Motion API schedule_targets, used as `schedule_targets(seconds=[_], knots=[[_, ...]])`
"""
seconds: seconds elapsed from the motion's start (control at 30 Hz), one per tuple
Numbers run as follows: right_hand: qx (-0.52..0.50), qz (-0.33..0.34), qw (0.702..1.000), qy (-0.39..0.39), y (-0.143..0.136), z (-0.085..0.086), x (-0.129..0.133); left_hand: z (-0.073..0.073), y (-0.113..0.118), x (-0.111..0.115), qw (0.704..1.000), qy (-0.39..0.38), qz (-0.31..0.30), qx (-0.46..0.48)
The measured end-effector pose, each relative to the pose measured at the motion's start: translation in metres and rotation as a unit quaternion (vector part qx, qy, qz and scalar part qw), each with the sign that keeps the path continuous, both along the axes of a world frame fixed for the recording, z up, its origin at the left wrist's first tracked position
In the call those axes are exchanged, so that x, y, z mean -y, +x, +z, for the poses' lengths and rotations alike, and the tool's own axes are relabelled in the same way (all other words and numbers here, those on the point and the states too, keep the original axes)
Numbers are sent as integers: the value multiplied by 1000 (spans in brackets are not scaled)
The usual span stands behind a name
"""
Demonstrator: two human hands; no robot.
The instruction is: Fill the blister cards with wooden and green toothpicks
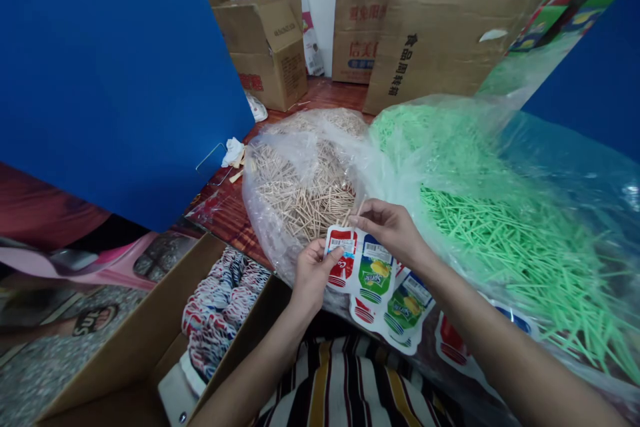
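Note:
My left hand [317,273] is closed on a joined pair of bottle-shaped packets [376,268], one red and one green and blue with "Sprite" lettering; its thumb lies across the red one. At the packets' top edge, my right hand [393,230] pinches a thin beige stick [361,207]. Beneath the held pair, another similar packet sheet [407,307] lies near my lap, and one more [453,343] is partly covered by my right forearm. A clear plastic bag of beige sticks [320,203] lies open just beyond my hands.
To the right is a plastic bag of green sticks [505,247]. An open carton [125,340] at lower left holds stacked packets [220,307]. Cardboard boxes [445,40] stand at the back, and a blue panel [115,73] rises on the left. Another person's arm [45,333] shows at far left.

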State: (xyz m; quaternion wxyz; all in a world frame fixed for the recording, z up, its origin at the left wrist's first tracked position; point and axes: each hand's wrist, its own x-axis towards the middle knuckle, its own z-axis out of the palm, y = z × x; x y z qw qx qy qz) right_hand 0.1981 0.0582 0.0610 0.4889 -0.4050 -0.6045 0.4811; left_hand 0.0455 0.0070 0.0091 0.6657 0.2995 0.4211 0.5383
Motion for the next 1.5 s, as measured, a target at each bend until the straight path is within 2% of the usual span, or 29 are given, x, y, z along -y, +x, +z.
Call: schedule_targets(seconds=[0.1, 0.37, 0.63, 0.73, 0.83, 0.87, 0.97, 1.03, 1.13, 1.27, 1.43, 1.5], knots=[[-55, -12, 998, -27, 0, -1, 1, -1, 1, 0, 1000, -2, 1, -1], [-69, -68, 995, 33, 3, 6, 2, -1, 5, 1, 1000, -8, -9, 1], [15, -54, 998, 34, 8, -2, 5, 1, 7, 1, 1000, -11, -17, -6], [91, -39, 992, 79, 13, -3, 7, 2, 9, 0, 1000, -5, -27, 0], [105, -57, 987, 103, 21, 2, 12, 5, 11, -1, 999, -5, -39, 4], [110, -48, 988, 98, 23, 5, 14, 6, 12, -2, 999, -7, -40, 4], [185, 63, 978, 73, 32, 14, 21, 10, 15, -3, 999, -15, -44, 6], [211, 105, 970, 55, 37, 19, 26, 13, 16, -4, 999, -17, -47, 12], [209, 91, 973, 39, 42, 21, 32, 17, 17, -5, 998, -17, -57, 16], [268, 107, 956, 51, 45, 16, 38, 20, 20, -4, 997, -31, -67, 19], [236, 133, 963, 12, 51, 16, 40, 20, 25, -3, 998, -49, -48, 5], [230, 122, 966, 0, 54, 19, 39, 21, 27, -3, 998, -41, -55, 10]])
